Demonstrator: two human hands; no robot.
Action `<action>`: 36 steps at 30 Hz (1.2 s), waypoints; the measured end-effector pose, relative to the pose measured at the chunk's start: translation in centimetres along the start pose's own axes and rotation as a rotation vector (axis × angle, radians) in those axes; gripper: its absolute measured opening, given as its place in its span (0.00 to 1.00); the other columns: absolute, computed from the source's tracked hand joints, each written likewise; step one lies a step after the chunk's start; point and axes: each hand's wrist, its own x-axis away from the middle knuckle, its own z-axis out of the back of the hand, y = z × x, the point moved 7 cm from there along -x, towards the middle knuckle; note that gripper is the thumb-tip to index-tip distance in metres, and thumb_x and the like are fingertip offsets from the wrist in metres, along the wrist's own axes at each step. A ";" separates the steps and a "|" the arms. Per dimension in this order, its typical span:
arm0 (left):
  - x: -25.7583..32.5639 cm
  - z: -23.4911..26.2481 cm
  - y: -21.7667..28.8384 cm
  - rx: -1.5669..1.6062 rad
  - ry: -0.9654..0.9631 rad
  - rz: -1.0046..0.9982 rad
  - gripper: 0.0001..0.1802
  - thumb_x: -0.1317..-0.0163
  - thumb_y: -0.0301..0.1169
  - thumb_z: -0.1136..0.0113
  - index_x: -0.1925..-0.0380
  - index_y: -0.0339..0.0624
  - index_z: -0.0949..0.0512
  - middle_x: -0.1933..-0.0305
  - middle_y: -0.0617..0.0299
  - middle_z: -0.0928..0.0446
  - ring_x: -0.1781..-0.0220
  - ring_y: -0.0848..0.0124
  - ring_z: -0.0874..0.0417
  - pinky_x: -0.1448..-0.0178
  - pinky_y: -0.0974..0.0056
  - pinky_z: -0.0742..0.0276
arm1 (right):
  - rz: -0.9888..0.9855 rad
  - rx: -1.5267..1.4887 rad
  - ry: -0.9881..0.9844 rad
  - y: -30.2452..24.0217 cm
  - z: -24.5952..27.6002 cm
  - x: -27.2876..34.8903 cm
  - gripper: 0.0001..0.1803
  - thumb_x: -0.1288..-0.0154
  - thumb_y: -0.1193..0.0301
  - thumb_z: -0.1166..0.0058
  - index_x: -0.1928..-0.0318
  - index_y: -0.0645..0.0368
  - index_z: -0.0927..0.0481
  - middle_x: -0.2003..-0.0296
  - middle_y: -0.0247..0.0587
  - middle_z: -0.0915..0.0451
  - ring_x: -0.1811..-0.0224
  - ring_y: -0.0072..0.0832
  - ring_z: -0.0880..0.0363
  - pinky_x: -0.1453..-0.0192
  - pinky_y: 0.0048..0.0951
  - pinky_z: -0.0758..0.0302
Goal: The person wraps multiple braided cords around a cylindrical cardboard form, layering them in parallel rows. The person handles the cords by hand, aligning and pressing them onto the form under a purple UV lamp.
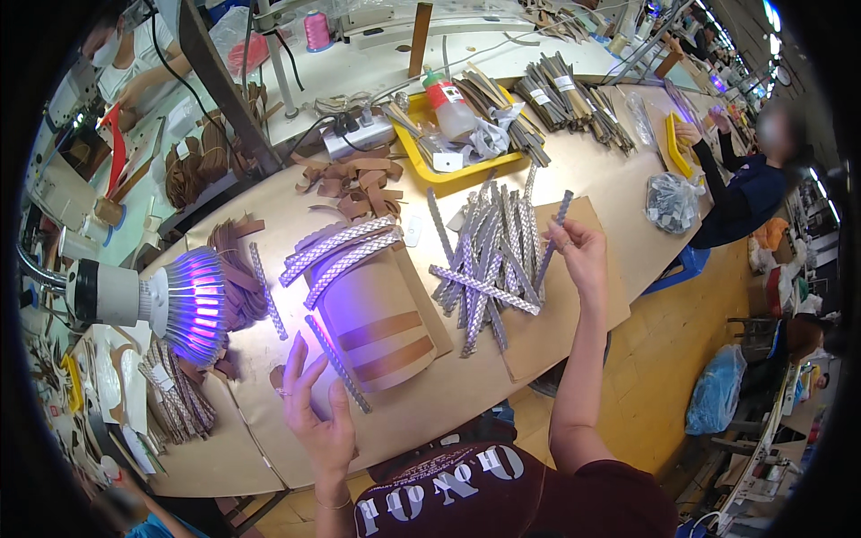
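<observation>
Brown-topped counter [202, 462] is running alongside yellow floor [659, 368], white counter [336, 76] standing behind. Finned lamp [190, 305] is throwing violet-white light across its left end. I'm seeing ceiling lights [772, 15] glowing far right.

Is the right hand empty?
No, the right hand pinches a grey strip beside the pile of braided strips.

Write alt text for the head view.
A person's right hand pinches a grey strip at the edge of a pile of braided strips; the open left hand is near another strip beside a rounded tan form. A lamp glows purple at left.
</observation>
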 end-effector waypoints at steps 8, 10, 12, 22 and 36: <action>0.7 -0.5 0.5 -0.024 -0.140 0.067 0.14 0.38 0.24 0.39 0.52 0.36 0.19 0.40 0.47 0.22 0.36 0.55 0.22 0.32 0.55 0.31 | 0.158 -0.137 0.310 -8.3 2.0 1.5 0.12 0.30 0.71 0.41 0.59 0.71 0.17 0.68 0.45 0.15 0.70 0.22 0.16 0.64 0.22 0.20; 0.8 -0.9 0.5 -0.051 -0.155 0.040 0.14 0.38 0.23 0.39 0.52 0.36 0.19 0.40 0.47 0.22 0.37 0.55 0.22 0.33 0.55 0.30 | 0.145 -0.247 0.248 -9.7 0.0 2.1 0.11 0.30 0.71 0.42 0.60 0.69 0.17 0.69 0.44 0.15 0.71 0.22 0.17 0.65 0.22 0.20; 0.7 -1.2 -0.1 -0.067 -0.127 0.014 0.14 0.38 0.23 0.40 0.52 0.36 0.19 0.41 0.46 0.21 0.38 0.54 0.21 0.33 0.55 0.30 | 0.098 -0.350 0.132 -10.4 -3.0 2.7 0.10 0.29 0.70 0.43 0.61 0.67 0.18 0.70 0.42 0.16 0.72 0.21 0.18 0.66 0.22 0.21; 1.2 -2.9 -8.8 0.437 0.021 0.393 0.14 0.33 0.29 0.40 0.50 0.35 0.19 0.46 0.52 0.20 0.50 0.65 0.18 0.44 0.63 0.23 | 0.024 0.064 -0.715 -7.9 -15.8 10.0 0.16 0.34 0.68 0.35 0.49 0.58 0.21 0.67 0.25 0.27 0.70 0.14 0.33 0.65 0.21 0.34; -0.5 -4.3 -8.1 0.816 0.010 0.467 0.10 0.35 0.22 0.36 0.56 0.37 0.26 0.61 0.63 0.19 0.60 0.80 0.20 0.57 0.74 0.26 | 0.035 0.044 -0.887 -9.3 -17.4 10.3 0.13 0.41 0.78 0.31 0.61 0.57 0.25 0.71 0.24 0.25 0.71 0.11 0.31 0.70 0.13 0.36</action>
